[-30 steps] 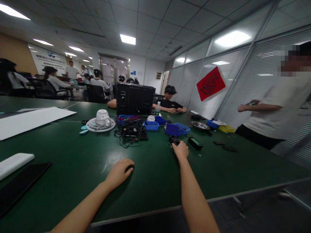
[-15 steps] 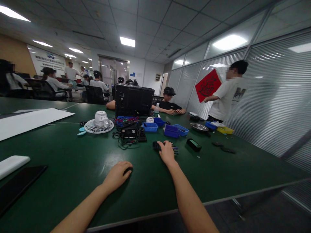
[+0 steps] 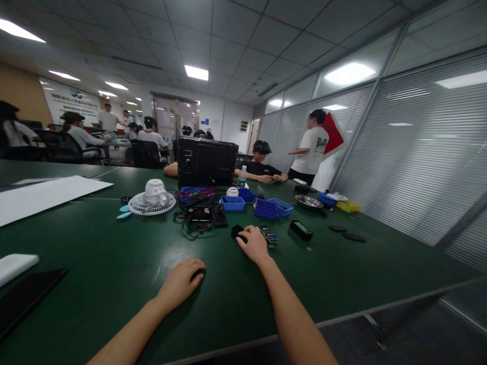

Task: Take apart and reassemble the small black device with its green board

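My right hand has its fingers bent around the near side of a small black object, whose kind I cannot make out. Just right of that hand lie several green circuit boards, partly hidden by it. My left hand rests on the green table, nearer to me, its fingers curved and its thumb apart. The dark patch under its fingertips looks like shadow. Farther right sits a black box with a green top.
Ahead are a black monitor-like panel, tangled cables with a black adapter, blue trays and a white fan part. A metal bowl stands to the right. One person sits across; another stands by the blinds.
My right hand has shifted slightly left with the black object, showing more of the circuit boards. My left hand stays put. The standing person has turned and moved farther off with the red sheet.
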Tool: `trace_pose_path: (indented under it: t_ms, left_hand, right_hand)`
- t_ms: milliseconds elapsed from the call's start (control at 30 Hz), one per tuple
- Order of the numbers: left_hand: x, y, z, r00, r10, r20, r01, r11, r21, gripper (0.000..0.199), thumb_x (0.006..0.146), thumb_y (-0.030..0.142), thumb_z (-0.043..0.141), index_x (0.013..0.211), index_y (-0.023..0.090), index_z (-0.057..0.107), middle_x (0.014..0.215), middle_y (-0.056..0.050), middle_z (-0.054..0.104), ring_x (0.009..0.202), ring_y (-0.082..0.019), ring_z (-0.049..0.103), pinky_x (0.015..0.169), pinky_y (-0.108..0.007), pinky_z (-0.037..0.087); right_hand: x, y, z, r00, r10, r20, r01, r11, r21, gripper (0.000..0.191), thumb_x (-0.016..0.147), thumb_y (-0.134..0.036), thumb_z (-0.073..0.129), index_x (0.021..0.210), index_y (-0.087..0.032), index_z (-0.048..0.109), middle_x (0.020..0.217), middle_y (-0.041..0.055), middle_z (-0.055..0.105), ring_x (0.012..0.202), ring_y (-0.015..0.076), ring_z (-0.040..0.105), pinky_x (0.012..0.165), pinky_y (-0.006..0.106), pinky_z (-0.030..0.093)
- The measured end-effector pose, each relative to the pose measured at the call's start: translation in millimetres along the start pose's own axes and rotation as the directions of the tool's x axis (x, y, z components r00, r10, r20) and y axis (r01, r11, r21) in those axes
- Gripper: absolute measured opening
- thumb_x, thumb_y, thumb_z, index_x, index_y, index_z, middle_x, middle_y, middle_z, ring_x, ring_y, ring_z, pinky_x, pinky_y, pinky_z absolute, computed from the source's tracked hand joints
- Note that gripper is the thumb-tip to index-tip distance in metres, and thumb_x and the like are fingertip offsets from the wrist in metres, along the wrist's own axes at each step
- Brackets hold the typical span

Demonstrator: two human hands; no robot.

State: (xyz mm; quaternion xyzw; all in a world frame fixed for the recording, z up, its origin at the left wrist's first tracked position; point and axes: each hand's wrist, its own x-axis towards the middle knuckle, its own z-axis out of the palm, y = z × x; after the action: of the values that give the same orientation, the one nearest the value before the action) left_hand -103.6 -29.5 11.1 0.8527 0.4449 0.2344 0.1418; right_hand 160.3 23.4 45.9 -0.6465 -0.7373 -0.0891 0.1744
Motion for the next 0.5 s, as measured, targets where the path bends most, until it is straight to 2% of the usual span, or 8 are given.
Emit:
trace_pose_path:
  t_ms: [67,133,233,367,433,500]
  left_hand:
    - [-0.2,0.6,-0.3,1.000,-0.001,-0.002,0.001,1.000,0.000,0.024,0.081,0.026,0.044,0.099,0.024,0.060,0.104,-0.003,0.062,0.097,-0.018,0.053,0.090,-0.032,0.038]
    - [-0.3,1.2,-0.7,1.000,0.002,-0.002,-0.002,1.000,0.002,0.024,0.081,0.026,0.044,0.099,0.024,0.060,0.103,-0.003,0.062,0.097,-0.018,0.053,0.089,-0.032,0.039]
    - [-0.2,1.3,-1.2,1.000,0.008,0.002,-0.008,1.000,0.001,0.024,0.081,0.025,0.044,0.099,0.024,0.060,0.104,-0.003,0.062,0.097,-0.018,0.053,0.090,-0.032,0.038]
    - [0.3,0.2,-1.2,1.000,0.007,0.004,-0.007,1.000,-0.001,0.024,0.081,0.026,0.044,0.099,0.023,0.060,0.104,-0.003,0.062,0.098,-0.018,0.053,0.091,-0.033,0.038]
    - [0.3,-0.1,-1.0,1.000,0.007,0.007,-0.007,1.000,-0.001,0.025,0.082,0.025,0.043,0.100,0.023,0.060,0.105,-0.003,0.062,0.098,-0.018,0.052,0.092,-0.034,0.037]
    - [0.2,0.0,-0.9,1.000,0.000,0.012,0.000,1.000,-0.005,0.025,0.081,0.026,0.044,0.100,0.023,0.060,0.106,-0.003,0.061,0.098,-0.018,0.052,0.092,-0.034,0.037]
  right_hand:
    - [2.8,14.0,-4.0,0.971,0.221,-0.093,-0.218,0.975,0.043,0.036,0.088,-0.040,0.035,0.104,-0.024,0.063,0.108,0.0078,0.054,0.100,0.0208,0.045,0.082,0.029,0.038]
    - [4.9,34.4,-7.5,0.898,0.418,-0.137,-0.416,0.908,0.050,0.038,0.088,-0.037,0.032,0.104,-0.023,0.063,0.108,0.0085,0.055,0.100,0.0216,0.046,0.081,0.029,0.039]
    - [6.1,65.6,-8.6,0.798,0.596,-0.090,-0.597,0.802,0.024,0.042,0.087,-0.040,0.031,0.108,-0.018,0.060,0.110,0.0127,0.055,0.102,0.0269,0.048,0.081,0.034,0.040]
    - [7.8,85.8,-2.3,0.704,0.690,0.169,-0.702,0.712,0.016,0.055,0.087,-0.046,0.023,0.108,-0.011,0.059,0.113,0.0193,0.054,0.106,0.0316,0.049,0.082,0.041,0.040]
    - [9.3,86.7,1.2,0.681,0.691,0.242,-0.715,0.698,0.020,0.057,0.086,-0.048,0.023,0.108,-0.010,0.059,0.113,0.0206,0.054,0.108,0.0324,0.049,0.081,0.042,0.041]
    - [10.5,85.4,3.7,0.681,0.683,0.264,-0.712,0.702,0.021,0.058,0.085,-0.051,0.025,0.108,-0.010,0.059,0.112,0.0212,0.055,0.108,0.0326,0.050,0.081,0.042,0.041]
